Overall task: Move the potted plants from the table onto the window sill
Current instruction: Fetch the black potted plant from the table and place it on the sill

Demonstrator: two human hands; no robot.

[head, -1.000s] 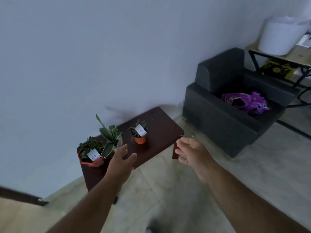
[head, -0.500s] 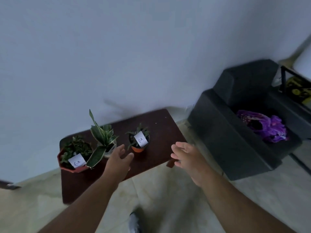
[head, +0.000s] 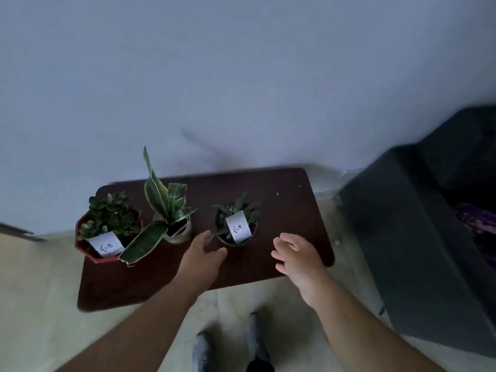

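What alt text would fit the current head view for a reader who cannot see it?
Two bare hands, left hand and right hand, reach with open fingers toward a small potted plant on a dark wooden table, gripping nothing. Further left stand a tall-leaved plant and a bushy plant in a red pot; a dark sofa is at right.

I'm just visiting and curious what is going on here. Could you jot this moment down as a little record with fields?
Setting: dark wooden table against a pale wall, dark sofa to its right
Plants on table: three, in a row
Left pot: red pot with a white label
Middle pot: striped-leaf plant
Right pot: small dark pot with a white label
Left hand: open, just short of the small dark pot
Right hand: open, to that pot's right
Held: nothing yet
Window sill: not in view
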